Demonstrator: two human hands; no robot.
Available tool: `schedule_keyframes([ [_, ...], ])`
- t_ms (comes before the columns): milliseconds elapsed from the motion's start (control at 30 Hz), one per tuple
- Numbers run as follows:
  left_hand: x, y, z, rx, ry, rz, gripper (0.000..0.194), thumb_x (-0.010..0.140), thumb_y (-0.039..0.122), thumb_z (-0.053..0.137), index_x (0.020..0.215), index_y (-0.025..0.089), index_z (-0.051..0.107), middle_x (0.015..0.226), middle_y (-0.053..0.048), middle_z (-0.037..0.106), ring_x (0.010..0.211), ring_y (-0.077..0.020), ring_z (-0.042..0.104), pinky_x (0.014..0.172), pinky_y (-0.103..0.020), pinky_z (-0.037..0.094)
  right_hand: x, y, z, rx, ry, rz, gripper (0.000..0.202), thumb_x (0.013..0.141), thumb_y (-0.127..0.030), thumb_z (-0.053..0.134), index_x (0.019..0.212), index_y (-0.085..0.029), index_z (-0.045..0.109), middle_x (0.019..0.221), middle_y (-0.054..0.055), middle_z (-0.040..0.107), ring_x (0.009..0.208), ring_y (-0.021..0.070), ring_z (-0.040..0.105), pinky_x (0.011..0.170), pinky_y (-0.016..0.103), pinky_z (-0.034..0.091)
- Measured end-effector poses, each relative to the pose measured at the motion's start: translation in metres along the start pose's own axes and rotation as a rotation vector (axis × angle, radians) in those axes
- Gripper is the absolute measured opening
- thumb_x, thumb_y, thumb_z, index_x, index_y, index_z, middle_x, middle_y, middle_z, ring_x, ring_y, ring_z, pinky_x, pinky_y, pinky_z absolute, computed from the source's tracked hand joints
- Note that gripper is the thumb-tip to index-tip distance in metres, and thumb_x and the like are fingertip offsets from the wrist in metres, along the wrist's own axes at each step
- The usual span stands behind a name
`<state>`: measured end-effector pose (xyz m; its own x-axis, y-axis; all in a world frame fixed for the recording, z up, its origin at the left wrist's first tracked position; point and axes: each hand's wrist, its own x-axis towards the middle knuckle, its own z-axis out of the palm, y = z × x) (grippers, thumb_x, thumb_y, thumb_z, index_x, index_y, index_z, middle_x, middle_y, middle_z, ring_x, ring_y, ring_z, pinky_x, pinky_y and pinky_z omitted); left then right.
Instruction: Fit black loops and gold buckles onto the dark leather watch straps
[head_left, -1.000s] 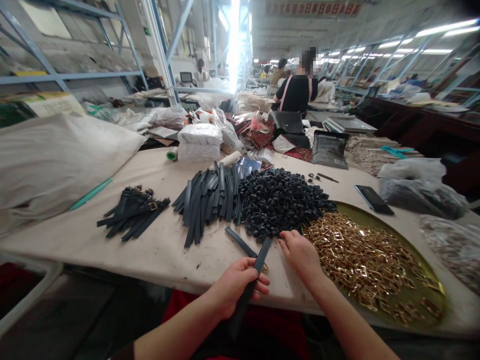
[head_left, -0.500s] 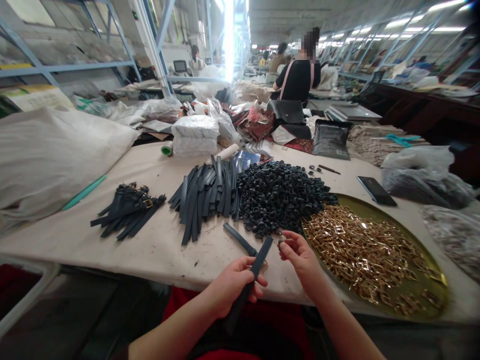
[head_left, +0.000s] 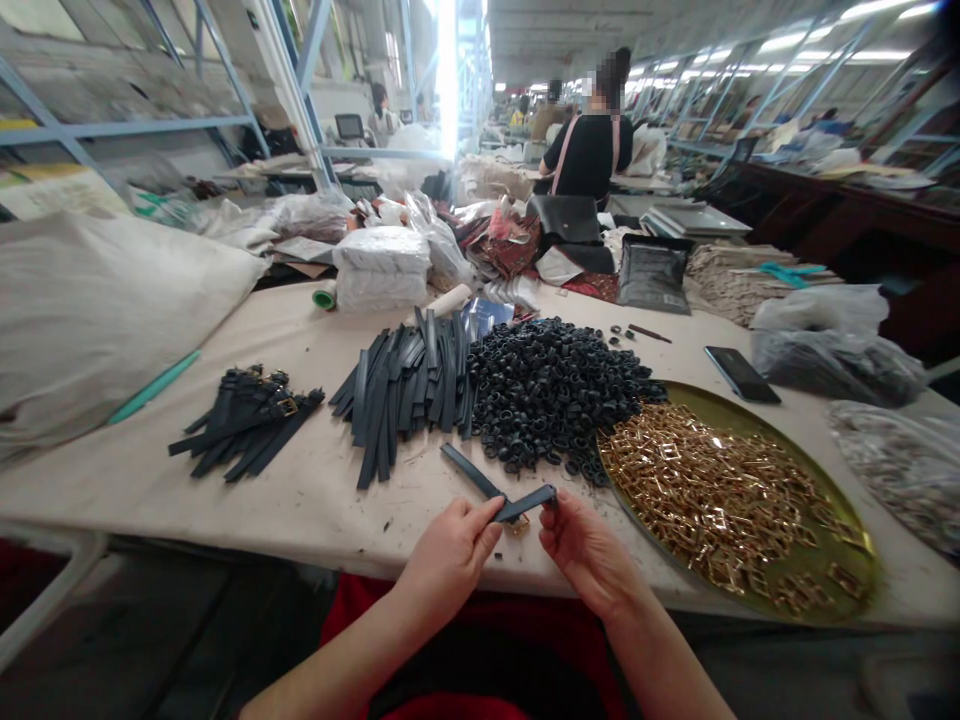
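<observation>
My left hand [head_left: 456, 545] pinches a dark flat strap [head_left: 526, 502] between thumb and fingers, holding it above the table's front edge. At the strap's far end my right hand [head_left: 589, 552] is closed, with a small dark strap loop at its fingertips; the fingers partly hide it, and I cannot tell whether it is around the strap. Beneath lies another dark strap [head_left: 466, 468], with a gold buckle [head_left: 519, 524] partly covered by the held one. Just beyond my hands is a heap of dark loops [head_left: 555, 390].
To the right stands a round gold tray [head_left: 851, 608] heaped with gold buckles [head_left: 705, 490]. Loose straps [head_left: 409, 385] lie left of the loops, and buckled straps [head_left: 244, 425] farther left. A phone [head_left: 741, 374] rests behind the tray. Wrapped packs [head_left: 382, 270] line the back; a person [head_left: 589, 155] sits beyond.
My right hand has moved from beside the loop heap to the strap's end, bringing the small loop. My left hand has turned the strap from pointing away to pointing right. The view has shifted slightly.
</observation>
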<state>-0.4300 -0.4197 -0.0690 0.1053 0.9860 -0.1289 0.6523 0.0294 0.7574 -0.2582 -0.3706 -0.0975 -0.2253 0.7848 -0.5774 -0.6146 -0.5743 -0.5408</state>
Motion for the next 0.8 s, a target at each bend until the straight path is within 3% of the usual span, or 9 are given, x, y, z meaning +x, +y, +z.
schedule_keyframes([
  [100,0.001,0.0,-0.002,0.111,0.013,-0.01,0.04,0.087,0.04,0.031,0.119,0.024,0.05,0.085,-0.006,0.053,0.08,-0.0198,0.053,0.074,-0.031,0.04,-0.005,0.005,0.002,0.025,-0.016,0.013,0.025,0.059,-0.021,0.074,0.078,-0.018,0.06,0.065,-0.005,0.061,0.053,0.0041,0.054,0.047,0.013,0.048],
  [333,-0.003,0.001,-0.005,0.131,0.039,-0.03,0.033,0.084,0.036,0.04,0.11,0.025,0.057,0.088,-0.007,0.057,0.082,-0.0216,0.054,0.073,-0.029,0.038,-0.01,0.008,0.0,-0.114,-0.018,0.008,0.039,0.062,-0.026,0.073,0.098,-0.023,0.058,0.073,-0.004,0.061,0.059,0.0046,0.057,0.056,0.015,0.05],
  [433,0.0,0.005,-0.003,0.003,-0.047,-0.007,0.027,0.081,0.029,0.042,0.102,0.023,0.059,0.091,-0.005,0.061,0.084,-0.0204,0.055,0.074,-0.026,0.038,-0.014,0.012,0.001,-0.3,-0.038,-0.082,0.036,0.066,-0.033,0.069,0.098,-0.021,0.058,0.075,-0.002,0.062,0.062,0.0069,0.057,0.061,0.019,0.05],
  [567,0.008,0.008,0.003,-0.141,-0.18,-0.015,0.03,0.085,0.028,0.033,0.085,0.017,0.061,0.072,-0.003,0.062,0.065,-0.016,0.054,0.059,-0.023,0.037,-0.018,0.021,0.001,-0.478,-0.14,-0.126,0.035,0.069,-0.038,0.065,0.098,-0.018,0.058,0.085,0.002,0.062,0.066,0.0095,0.056,0.066,0.025,0.048],
  [800,0.007,0.01,0.003,0.008,-0.233,0.046,0.031,0.084,0.03,0.035,0.072,0.019,0.061,0.066,-0.002,0.06,0.062,-0.0155,0.052,0.056,-0.022,0.033,-0.019,0.029,-0.005,-0.654,-0.179,-0.218,0.033,0.064,-0.041,0.068,0.085,-0.017,0.061,0.066,-0.001,0.06,0.059,0.0106,0.053,0.061,0.025,0.043],
])
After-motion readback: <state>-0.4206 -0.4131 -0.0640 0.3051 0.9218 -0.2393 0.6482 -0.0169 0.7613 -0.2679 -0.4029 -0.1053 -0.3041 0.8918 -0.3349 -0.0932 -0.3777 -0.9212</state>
